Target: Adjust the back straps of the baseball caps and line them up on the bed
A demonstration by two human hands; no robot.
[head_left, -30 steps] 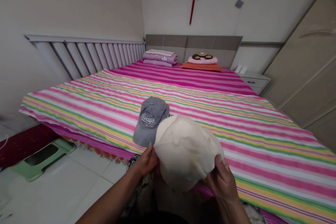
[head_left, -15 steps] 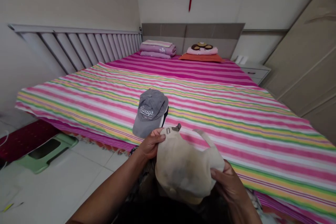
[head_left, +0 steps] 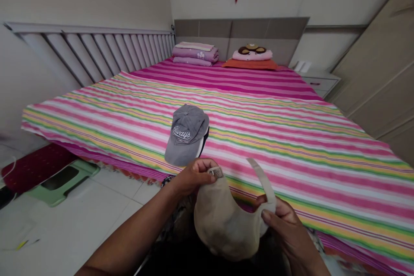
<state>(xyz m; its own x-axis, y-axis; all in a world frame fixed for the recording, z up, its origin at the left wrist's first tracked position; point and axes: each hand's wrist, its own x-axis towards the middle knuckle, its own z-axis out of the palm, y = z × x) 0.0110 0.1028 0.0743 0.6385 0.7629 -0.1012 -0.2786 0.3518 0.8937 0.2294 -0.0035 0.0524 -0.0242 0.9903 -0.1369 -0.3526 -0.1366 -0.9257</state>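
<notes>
I hold a cream cap (head_left: 226, 220) in front of me at the bed's near edge, its back facing up. My left hand (head_left: 192, 177) pinches the cap's strap end with the metal buckle. My right hand (head_left: 284, 224) grips the other side, where the loose strap sticks up. A grey cap (head_left: 186, 133) with white lettering lies on the striped bedsheet (head_left: 291, 138), just beyond my left hand and apart from it.
Folded pink bedding (head_left: 195, 53) and a pillow with an orange cushion (head_left: 252, 57) lie at the headboard. A slatted rail (head_left: 97, 49) runs along the bed's left side. A green stool (head_left: 61, 179) and red mat are on the floor at left. A wardrobe (head_left: 381, 69) and nightstand (head_left: 318, 82) stand at right.
I turned the cream cap over and lowered it toward me, so its back strap and buckle now show. My left hand moved up to the buckle end. The grey cap stayed put.
</notes>
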